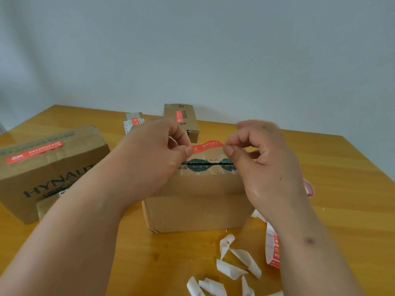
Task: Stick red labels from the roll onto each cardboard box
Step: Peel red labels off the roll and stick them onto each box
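Note:
A red label (208,145) hangs stretched between my two hands, just above the top of a cardboard box (198,212) in the middle of the table. My left hand (149,154) pinches the label's left end, and my right hand (263,159) pinches its right end. The box's top flaps carry clear tape and a dark green print. The label strip from the roll (272,248) trails under my right forearm; the roll (308,188) peeks out beyond my right wrist.
A large HYNAUT box (42,171) with a red label stands at the left, a smaller box (46,207) in front of it. Two labelled boxes (181,120) (133,122) sit at the back. Several white backing scraps (233,268) litter the wooden table (342,167) near me.

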The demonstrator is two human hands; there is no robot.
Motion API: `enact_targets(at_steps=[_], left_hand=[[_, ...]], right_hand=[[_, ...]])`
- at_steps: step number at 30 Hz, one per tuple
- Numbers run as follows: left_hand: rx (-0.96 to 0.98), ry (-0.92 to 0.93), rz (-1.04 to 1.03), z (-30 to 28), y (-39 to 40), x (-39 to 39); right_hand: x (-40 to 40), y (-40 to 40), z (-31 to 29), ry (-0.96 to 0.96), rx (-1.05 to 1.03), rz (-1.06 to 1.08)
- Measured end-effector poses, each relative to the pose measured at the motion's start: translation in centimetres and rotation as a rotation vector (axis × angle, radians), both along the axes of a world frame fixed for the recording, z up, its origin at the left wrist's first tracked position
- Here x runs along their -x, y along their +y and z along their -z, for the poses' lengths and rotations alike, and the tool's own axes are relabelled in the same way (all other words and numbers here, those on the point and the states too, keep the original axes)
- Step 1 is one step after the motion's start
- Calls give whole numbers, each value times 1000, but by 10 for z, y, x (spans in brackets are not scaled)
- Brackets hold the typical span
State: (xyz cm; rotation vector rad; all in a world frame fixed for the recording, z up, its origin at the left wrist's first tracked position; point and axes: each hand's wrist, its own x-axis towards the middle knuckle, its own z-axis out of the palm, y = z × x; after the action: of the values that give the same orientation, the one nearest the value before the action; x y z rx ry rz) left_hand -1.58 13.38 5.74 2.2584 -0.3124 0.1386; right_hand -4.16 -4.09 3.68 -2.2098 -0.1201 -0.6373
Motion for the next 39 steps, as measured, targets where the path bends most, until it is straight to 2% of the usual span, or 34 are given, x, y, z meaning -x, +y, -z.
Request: enact_targets(at_steps=[4, 8, 13, 21, 39], left_hand=[[113, 16, 31, 0, 4, -3], [120, 30, 17, 4, 4, -8], [20, 34, -38, 9, -1, -18], [-216, -16, -82, 16, -8, -30], [-260, -50, -138, 24, -12, -27]], right_hand=[[0, -4, -1, 36, -27, -32], [-6, -4, 1, 72, -51, -45], [-18, -1, 8, 169, 79, 5], [-26, 0, 14, 188, 233, 67], [-31, 5, 20, 125, 469, 76]])
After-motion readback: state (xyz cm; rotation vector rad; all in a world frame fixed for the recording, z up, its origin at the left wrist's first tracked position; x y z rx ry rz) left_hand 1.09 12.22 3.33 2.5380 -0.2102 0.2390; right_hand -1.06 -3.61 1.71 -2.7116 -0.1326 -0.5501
